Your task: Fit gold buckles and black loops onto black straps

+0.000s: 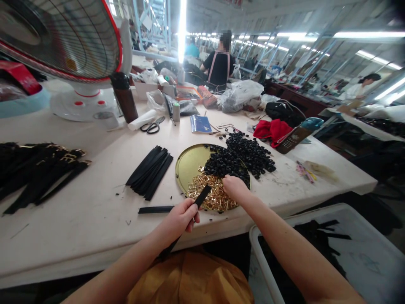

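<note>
A black strap (pixel 203 196) is pinched in my left hand (pixel 185 214), its flat end pointing up over the tray and its tail hanging below the table edge. My right hand (pixel 234 188) reaches over the round golden tray (pixel 183 165), fingers closed at the border between the gold buckles (pixel 215 199) and the small black pieces (pixel 221 162). What its fingertips hold, if anything, is hidden. Left of the tray lies a bundle of black straps (pixel 150 172). One single strap (pixel 155 210) rests near my left hand.
Straps with gold buckles (pixel 41 169) are piled at the left. Behind stand a fan (pixel 85 99), a brown bottle (pixel 125 98), scissors (pixel 153 126) and a blue booklet (pixel 201 124). A red cloth (pixel 272 131) and another bottle (pixel 297 137) sit right. A white bin (pixel 363 236) holds black straps.
</note>
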The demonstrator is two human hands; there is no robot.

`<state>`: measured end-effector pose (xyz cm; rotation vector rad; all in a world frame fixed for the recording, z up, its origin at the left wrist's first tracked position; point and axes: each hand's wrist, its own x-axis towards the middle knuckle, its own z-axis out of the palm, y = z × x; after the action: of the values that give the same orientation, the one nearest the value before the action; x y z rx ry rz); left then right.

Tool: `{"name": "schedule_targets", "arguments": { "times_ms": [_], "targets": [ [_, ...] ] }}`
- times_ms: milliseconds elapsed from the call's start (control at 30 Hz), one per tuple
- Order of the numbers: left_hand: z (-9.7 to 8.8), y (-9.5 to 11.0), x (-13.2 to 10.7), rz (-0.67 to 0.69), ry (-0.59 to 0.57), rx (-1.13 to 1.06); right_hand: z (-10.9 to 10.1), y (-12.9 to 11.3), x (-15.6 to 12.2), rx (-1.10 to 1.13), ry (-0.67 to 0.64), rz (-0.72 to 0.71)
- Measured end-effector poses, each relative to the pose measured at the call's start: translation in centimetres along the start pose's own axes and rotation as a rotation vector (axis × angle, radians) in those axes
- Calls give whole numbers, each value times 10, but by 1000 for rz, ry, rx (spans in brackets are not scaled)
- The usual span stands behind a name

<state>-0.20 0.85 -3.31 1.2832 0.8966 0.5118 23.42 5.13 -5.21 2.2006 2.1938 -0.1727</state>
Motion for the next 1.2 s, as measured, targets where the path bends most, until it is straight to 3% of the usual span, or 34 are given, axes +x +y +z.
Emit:
{"name": "schedule_targets", "arguments": {
  "times_ms": [100,133,300,367,467,567,800,900,1033,1100,1200],
  "targets": [
    [-4,-1,-1,28,43,19,-9,-5,-11,130,14,6],
    [-4,-1,0,45,60,22,-10,-10,-18,263,1,12],
    [-2,1,11,111,95,35,-5,-51,-55,1601,-292,207],
    [-3,1,14,98,81,64,-1,-67,-66,1836,-400,276],
    [-7,2,16,44,51,140,3,-83,-74,1952,-474,325],
    [-10,1,16,12,45,215,9,-89,-75,1970,-472,285],
    [-8,1,18,-3,-18,323,24,-85,-74,1660,-56,154],
    [-8,0,16,6,-32,281,26,-80,-73,1787,14,300],
    [-10,-3,9,22,-22,360,22,-75,-71,2188,19,603],
    [-10,-2,5,22,-56,422,19,-77,-71,2291,-39,657],
    [-7,1,2,43,-61,451,18,-88,-75,2278,-83,625]
  ]
}}
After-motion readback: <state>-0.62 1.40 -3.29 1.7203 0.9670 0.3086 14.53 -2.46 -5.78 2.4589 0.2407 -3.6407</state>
